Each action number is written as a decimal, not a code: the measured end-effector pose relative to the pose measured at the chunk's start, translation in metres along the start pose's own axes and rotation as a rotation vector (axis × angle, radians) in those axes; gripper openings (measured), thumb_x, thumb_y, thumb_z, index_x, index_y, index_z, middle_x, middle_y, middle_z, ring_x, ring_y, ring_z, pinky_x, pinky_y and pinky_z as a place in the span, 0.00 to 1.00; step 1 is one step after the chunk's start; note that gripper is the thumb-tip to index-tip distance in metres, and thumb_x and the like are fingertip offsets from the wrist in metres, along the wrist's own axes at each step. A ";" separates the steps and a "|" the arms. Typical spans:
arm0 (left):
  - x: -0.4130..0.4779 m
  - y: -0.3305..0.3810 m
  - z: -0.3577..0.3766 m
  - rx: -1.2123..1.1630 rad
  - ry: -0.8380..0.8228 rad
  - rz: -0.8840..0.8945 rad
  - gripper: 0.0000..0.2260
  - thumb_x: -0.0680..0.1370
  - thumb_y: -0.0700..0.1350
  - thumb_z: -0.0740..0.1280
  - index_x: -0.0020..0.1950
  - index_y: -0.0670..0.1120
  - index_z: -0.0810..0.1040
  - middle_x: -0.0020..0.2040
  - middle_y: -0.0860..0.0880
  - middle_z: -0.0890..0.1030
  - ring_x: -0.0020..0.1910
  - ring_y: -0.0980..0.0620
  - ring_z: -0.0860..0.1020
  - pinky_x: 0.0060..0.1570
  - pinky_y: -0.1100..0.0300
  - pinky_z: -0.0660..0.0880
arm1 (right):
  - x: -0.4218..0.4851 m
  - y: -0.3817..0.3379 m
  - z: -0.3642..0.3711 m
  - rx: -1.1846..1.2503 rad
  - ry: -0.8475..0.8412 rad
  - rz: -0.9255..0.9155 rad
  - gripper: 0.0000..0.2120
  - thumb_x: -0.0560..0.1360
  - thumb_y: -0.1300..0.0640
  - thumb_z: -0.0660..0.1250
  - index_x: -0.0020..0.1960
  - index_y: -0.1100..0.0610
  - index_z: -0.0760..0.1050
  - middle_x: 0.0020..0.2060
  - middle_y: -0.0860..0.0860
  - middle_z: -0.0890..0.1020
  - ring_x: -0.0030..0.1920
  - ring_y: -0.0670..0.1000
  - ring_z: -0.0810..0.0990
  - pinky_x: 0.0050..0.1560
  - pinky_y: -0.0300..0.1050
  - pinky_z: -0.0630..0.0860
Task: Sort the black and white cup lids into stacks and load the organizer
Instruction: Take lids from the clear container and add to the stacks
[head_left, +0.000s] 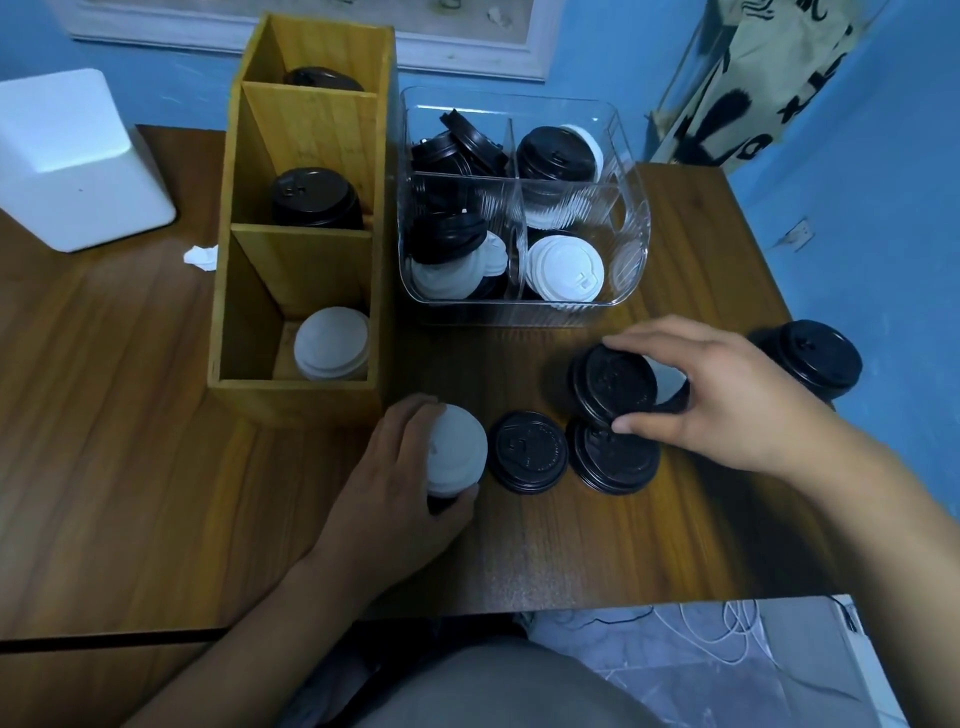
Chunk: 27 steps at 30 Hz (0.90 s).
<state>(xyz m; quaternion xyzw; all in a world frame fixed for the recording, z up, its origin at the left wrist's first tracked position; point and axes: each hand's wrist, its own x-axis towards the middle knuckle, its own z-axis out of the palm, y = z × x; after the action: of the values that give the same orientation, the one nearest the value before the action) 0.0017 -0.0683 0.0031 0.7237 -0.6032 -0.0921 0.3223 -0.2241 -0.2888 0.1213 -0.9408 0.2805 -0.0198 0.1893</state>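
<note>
Mid-sorting I reckon: left hand (395, 483) wrapped round the white lid stack (457, 449) just in front of the wooden organizer (296, 397), right hand (727, 395) pinching a tilted black lid (615, 384) further right, needs levelling onto the black stack (615, 460) beneath.

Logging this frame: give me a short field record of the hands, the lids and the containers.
left hand: grips white lid
right hand: holds tilted black lid above flat black lid
between hands: single black lid, flat on the wood
far right: black stack
wooden organizer: near white stack; middle black lids; far black lids
clear bin: four compartments, black and white lids mixed
</note>
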 end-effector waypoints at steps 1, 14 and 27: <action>0.000 0.000 0.000 -0.002 0.001 0.004 0.35 0.73 0.53 0.76 0.73 0.41 0.66 0.71 0.45 0.68 0.70 0.51 0.68 0.67 0.63 0.67 | -0.005 0.001 0.002 0.002 -0.023 0.015 0.37 0.66 0.37 0.76 0.73 0.46 0.73 0.65 0.39 0.75 0.65 0.42 0.73 0.70 0.42 0.69; -0.001 -0.002 0.001 -0.001 -0.004 0.010 0.35 0.72 0.52 0.77 0.73 0.40 0.67 0.71 0.44 0.68 0.70 0.48 0.69 0.67 0.59 0.70 | -0.020 -0.001 0.048 0.162 -0.012 0.001 0.42 0.66 0.43 0.81 0.76 0.43 0.67 0.66 0.38 0.76 0.66 0.38 0.74 0.70 0.35 0.67; 0.000 -0.001 0.000 -0.026 0.010 0.006 0.34 0.73 0.52 0.75 0.73 0.40 0.67 0.71 0.44 0.68 0.70 0.48 0.69 0.67 0.60 0.70 | 0.003 -0.017 0.050 0.153 0.038 -0.096 0.35 0.68 0.42 0.79 0.71 0.49 0.74 0.66 0.42 0.77 0.66 0.42 0.75 0.70 0.39 0.69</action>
<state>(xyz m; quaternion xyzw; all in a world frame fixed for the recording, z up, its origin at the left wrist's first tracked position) 0.0027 -0.0681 0.0030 0.7180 -0.6027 -0.0953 0.3350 -0.2059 -0.2603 0.0808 -0.9354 0.2365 -0.0682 0.2541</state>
